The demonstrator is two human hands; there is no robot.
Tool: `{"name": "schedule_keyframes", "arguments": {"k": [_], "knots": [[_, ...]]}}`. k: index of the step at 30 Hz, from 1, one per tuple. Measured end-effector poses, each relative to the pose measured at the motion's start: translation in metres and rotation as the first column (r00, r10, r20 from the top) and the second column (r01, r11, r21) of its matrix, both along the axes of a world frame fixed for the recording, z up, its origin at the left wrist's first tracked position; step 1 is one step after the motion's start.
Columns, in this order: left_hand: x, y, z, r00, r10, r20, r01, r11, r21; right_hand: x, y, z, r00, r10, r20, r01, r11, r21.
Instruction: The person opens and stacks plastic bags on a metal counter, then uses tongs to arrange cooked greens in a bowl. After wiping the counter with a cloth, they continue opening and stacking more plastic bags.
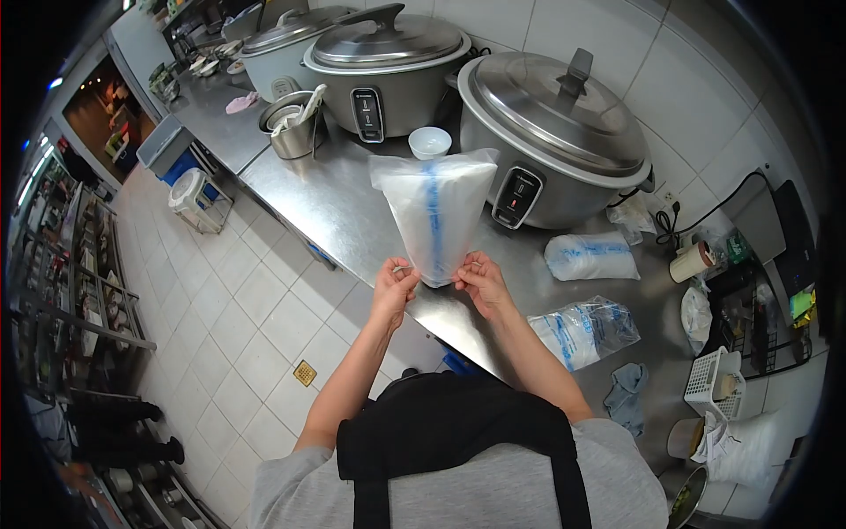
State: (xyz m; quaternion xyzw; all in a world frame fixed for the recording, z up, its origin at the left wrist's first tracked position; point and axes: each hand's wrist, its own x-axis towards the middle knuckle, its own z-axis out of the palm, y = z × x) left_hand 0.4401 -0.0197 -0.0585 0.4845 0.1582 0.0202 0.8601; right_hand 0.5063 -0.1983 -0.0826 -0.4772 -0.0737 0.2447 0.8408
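Note:
A whitish plastic bag [410,212] with a blue printed stripe down its middle is in front of me at the counter edge. Its wide end points away from me and its narrow end towards me. My left hand [396,286] pinches the near left corner between thumb and fingers. At the near right corner, my right hand [482,282] grips the plastic in the same way. What fills the bag, if anything, cannot be made out. Just beyond its far end stands a small white bowl [430,143].
Large rice cookers [555,132] line the wall along the steel counter [326,194]. A metal pot [295,132] holds utensils at the left. To the right lie a wrapped white bundle [592,256], a clear plastic package [586,331], a blue cloth [627,397] and a white basket [716,382].

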Motion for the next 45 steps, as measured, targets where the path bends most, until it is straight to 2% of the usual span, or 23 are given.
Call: {"name": "schedule_keyframes", "arguments": {"k": [2, 3, 4, 5, 6, 8, 9, 10, 11, 13, 14, 16, 20, 22, 24, 26, 28, 30, 31, 33, 36, 43, 45], "knots": [[0.002, 0.002, -0.007, 1.0, -0.007, -0.017, 0.008, 0.999, 0.038, 0.002, -0.003, 0.0, 0.999, -0.03, -0.04, 0.03, 0.999, -0.012], [0.003, 0.007, -0.017, 1.0, -0.013, -0.014, 0.013, 0.999, 0.041, 0.007, -0.009, -0.002, 0.999, 0.003, 0.038, 0.005, 0.978, -0.208], [0.004, 0.017, -0.028, 0.999, -0.039, -0.019, 0.043, 0.971, 0.235, 0.01, -0.013, -0.004, 0.993, 0.05, 0.107, -0.003, 0.918, -0.397], [0.004, 0.022, -0.023, 0.998, -0.064, -0.025, 0.068, 0.904, 0.421, 0.01, -0.014, 0.0, 0.993, 0.044, 0.112, 0.004, 0.919, -0.393], [0.01, 0.026, -0.017, 0.998, -0.068, -0.014, 0.068, 0.902, 0.427, 0.014, -0.015, 0.006, 0.966, -0.046, 0.254, 0.148, 0.905, -0.398], [0.015, 0.03, 0.002, 0.956, -0.006, 0.292, -0.173, 0.792, 0.585, 0.016, -0.015, 0.025, 0.911, -0.141, 0.387, 0.297, 0.875, -0.381], [0.019, 0.025, 0.021, 0.958, -0.014, 0.286, -0.164, 0.793, 0.587, 0.014, -0.008, 0.049, 0.773, -0.143, 0.617, 0.417, 0.849, -0.326], [0.027, 0.018, 0.048, 0.899, -0.001, 0.437, -0.248, 0.823, 0.511, 0.014, -0.001, 0.069, 0.581, -0.129, 0.804, 0.516, 0.822, -0.242], [0.035, 0.015, 0.07, 0.815, 0.02, 0.58, -0.32, 0.848, 0.421, 0.015, 0.006, 0.082, 0.582, -0.134, 0.802, 0.52, 0.819, -0.241], [0.05, 0.014, 0.094, 0.796, 0.037, 0.604, -0.302, 0.889, 0.343, 0.023, 0.018, 0.108, 0.719, -0.201, 0.665, 0.262, 0.965, 0.008], [0.054, 0.013, 0.103, 0.783, 0.063, 0.619, -0.282, 0.923, 0.262, 0.025, 0.021, 0.127, 0.718, -0.206, 0.665, 0.269, 0.963, 0.008], [0.06, 0.012, 0.127, 0.761, 0.06, 0.646, -0.279, 0.93, 0.241, 0.033, 0.024, 0.161, 0.916, -0.231, 0.327, 0.142, 0.951, 0.275], [0.072, 0.021, 0.131, 0.738, 0.118, 0.664, -0.335, 0.919, 0.209, 0.051, 0.018, 0.185, 0.751, -0.29, 0.594, 0.235, 0.957, 0.17], [0.076, 0.024, 0.126, 0.718, 0.143, 0.681, -0.307, 0.944, 0.125, 0.043, 0.018, 0.198, 0.587, -0.489, 0.645, 0.319, 0.872, 0.371], [0.078, 0.025, 0.122, 0.744, 0.152, 0.65, -0.215, 0.976, 0.018, 0.047, 0.012, 0.184, 0.576, -0.473, 0.667, 0.301, 0.881, 0.365], [0.072, 0.019, 0.124, 0.726, 0.144, 0.672, -0.193, 0.981, -0.002, 0.043, 0.013, 0.171, 0.732, -0.364, 0.575, 0.186, 0.92, 0.345], [0.068, 0.01, 0.121, 0.713, 0.129, 0.689, -0.162, 0.987, -0.017, 0.039, 0.023, 0.15, 0.689, -0.286, 0.666, 0.201, 0.958, 0.203], [0.073, 0.005, 0.106, 0.659, 0.116, 0.743, -0.435, 0.865, 0.251, 0.031, 0.038, 0.129, 0.703, -0.149, 0.695, 0.263, 0.963, -0.06], [0.078, 0.005, 0.094, 0.657, 0.142, 0.74, -0.502, 0.815, 0.289, 0.025, 0.045, 0.121, 0.7, -0.15, 0.698, 0.263, 0.963, -0.058], [0.075, -0.003, 0.084, 0.686, 0.12, 0.717, -0.456, 0.839, 0.296, 0.011, 0.054, 0.104, 0.608, -0.239, 0.757, 0.483, 0.868, -0.113], [0.068, -0.008, 0.058, 0.764, 0.056, 0.642, -0.342, 0.88, 0.331, 0.014, 0.055, 0.059, 0.5, -0.168, 0.849, 0.616, 0.759, -0.212], [0.059, -0.005, -0.033, 0.902, -0.093, 0.421, -0.18, 0.807, 0.563, -0.002, 0.048, -0.003, 0.492, -0.117, 0.863, 0.673, 0.68, -0.292], [0.051, -0.006, -0.049, 0.885, -0.069, 0.461, -0.28, 0.712, 0.644, -0.002, 0.041, -0.006, 0.521, -0.053, 0.852, 0.636, 0.69, -0.345]]}}
